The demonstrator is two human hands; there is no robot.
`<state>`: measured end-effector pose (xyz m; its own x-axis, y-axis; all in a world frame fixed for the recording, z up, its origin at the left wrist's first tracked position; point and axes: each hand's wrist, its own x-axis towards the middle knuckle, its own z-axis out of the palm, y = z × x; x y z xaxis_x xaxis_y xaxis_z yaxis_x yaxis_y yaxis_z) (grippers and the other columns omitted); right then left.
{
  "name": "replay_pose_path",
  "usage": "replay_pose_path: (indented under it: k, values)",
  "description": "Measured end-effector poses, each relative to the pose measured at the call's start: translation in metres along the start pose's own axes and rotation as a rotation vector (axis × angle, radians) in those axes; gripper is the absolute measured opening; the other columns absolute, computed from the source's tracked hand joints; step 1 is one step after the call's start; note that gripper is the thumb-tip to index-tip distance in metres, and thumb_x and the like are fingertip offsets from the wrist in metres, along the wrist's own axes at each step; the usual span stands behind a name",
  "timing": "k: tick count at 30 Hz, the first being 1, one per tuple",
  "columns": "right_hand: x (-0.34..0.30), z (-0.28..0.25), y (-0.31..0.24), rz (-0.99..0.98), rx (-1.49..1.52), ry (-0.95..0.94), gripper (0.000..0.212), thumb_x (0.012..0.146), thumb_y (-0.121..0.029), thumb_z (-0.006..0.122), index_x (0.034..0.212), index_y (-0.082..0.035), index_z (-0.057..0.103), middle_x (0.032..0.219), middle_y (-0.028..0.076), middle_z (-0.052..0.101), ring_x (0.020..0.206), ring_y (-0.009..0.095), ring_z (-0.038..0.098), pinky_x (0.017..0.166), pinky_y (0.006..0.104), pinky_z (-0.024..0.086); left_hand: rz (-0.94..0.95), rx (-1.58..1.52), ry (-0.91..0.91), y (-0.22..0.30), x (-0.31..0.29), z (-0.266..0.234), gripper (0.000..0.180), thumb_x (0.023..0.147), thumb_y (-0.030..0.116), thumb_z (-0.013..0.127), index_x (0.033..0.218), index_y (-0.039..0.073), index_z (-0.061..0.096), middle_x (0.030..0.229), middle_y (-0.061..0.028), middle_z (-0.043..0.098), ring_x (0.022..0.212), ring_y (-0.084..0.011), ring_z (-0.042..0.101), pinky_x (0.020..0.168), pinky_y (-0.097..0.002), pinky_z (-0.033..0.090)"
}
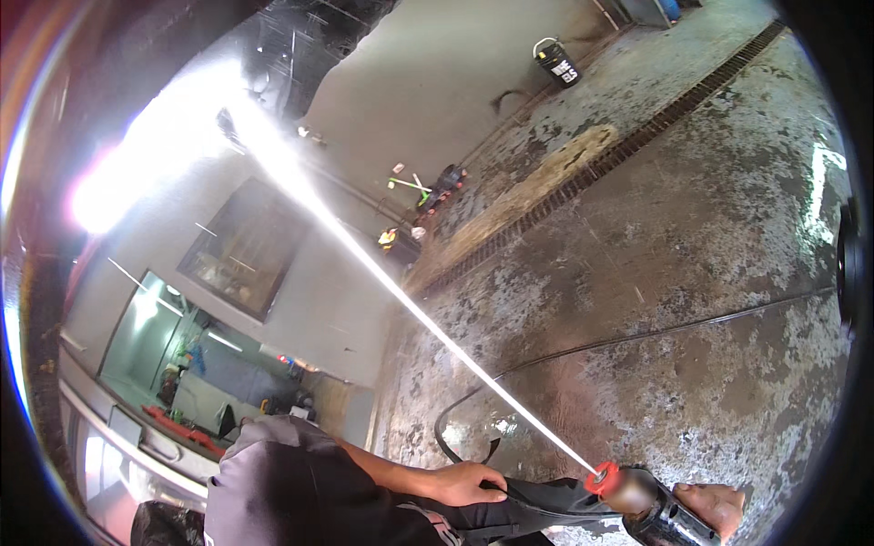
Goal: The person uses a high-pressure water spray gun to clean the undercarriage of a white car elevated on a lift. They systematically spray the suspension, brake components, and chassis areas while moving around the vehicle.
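Note:
My right hand (715,510), at the lower right, grips a black spray gun (672,520) with a red nozzle (603,478). From this nozzle a straight white jet of water (414,305) shoots to the upper left, into strong glare beside a dark hanging surface (332,50). My left hand (466,483) reaches in at lower centre from a dark sleeve. Its fingers curl over the edge of something black and strap-like, whose kind I cannot tell. Part of the gun is blurred, and its handle is mostly hidden.
A dark hose (655,335) crosses the wet, stained floor (692,237). A long drain grate (628,146) runs diagonally across it. By the far wall stand a black bucket (557,64) and wheeled green-handled equipment (435,189). At left are a wall window (241,246) and a cluttered opening.

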<state>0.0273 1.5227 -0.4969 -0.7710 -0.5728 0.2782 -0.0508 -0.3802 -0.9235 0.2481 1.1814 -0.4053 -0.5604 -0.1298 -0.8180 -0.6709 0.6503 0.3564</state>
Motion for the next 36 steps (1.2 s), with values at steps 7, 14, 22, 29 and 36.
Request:
replay_pose_path:
  k: [7, 14, 22, 29, 36]
  values:
    - [0.060, -0.046, -0.030, -0.020, -0.117, 0.024, 0.088, 0.062, -0.072, 0.080, 0.107, 0.003, 0.067, 0.096, 0.014, 0.072, 0.089, 0.026, 0.067, 0.083, 0.0397, 0.051, -0.265, -0.095, 0.198, 0.045, -0.017, 0.034, 0.049, 0.099, 0.051, 0.058, 0.103, 0.003, 0.070, 0.091, -0.0187, 0.069, 0.084, -0.0308, 0.067, 0.076, -0.0386, 0.051]
    - [0.125, -0.121, -0.069, 0.061, 0.017, -0.116, 0.090, 0.056, -0.070, 0.087, 0.099, 0.009, 0.072, 0.073, 0.010, 0.073, 0.060, 0.019, 0.071, 0.063, 0.0285, 0.057, -0.308, -0.097, 0.363, 0.118, 0.001, 0.100, 0.044, 0.097, 0.048, 0.064, 0.107, 0.006, 0.072, 0.097, -0.0159, 0.070, 0.092, -0.0275, 0.069, 0.082, -0.0364, 0.052]
    - [0.185, -0.100, -0.076, -0.142, 0.019, -0.279, 0.078, 0.059, -0.054, 0.088, 0.106, 0.007, 0.071, 0.081, 0.015, 0.074, 0.071, 0.023, 0.075, 0.071, 0.0308, 0.059, -0.499, -0.221, 0.740, 0.100, 0.009, 0.095, 0.044, 0.096, 0.046, 0.066, 0.093, 0.002, 0.069, 0.074, -0.0121, 0.064, 0.068, -0.0200, 0.060, 0.063, -0.0353, 0.049]
    - [0.209, -0.119, 0.025, -0.157, 0.175, -0.444, 0.071, 0.067, -0.032, 0.089, 0.118, 0.012, 0.066, 0.092, 0.017, 0.075, 0.077, 0.019, 0.074, 0.071, 0.0285, 0.058, -0.459, -0.296, 1.225, 0.087, 0.102, 0.131, 0.040, 0.093, 0.043, 0.071, 0.092, 0.003, 0.070, 0.072, -0.0082, 0.065, 0.068, -0.0140, 0.059, 0.065, -0.0325, 0.050]
    - [0.203, -0.174, 0.105, -0.047, 0.273, -0.409, 0.066, 0.072, -0.026, 0.087, 0.122, 0.009, 0.064, 0.090, 0.008, 0.073, 0.080, 0.012, 0.067, 0.077, 0.0272, 0.054, -0.212, -0.420, 1.574, 0.098, 0.192, 0.183, 0.027, 0.092, 0.025, 0.076, 0.086, 0.000, 0.066, 0.073, -0.0017, 0.064, 0.069, -0.0074, 0.056, 0.064, -0.0271, 0.049]
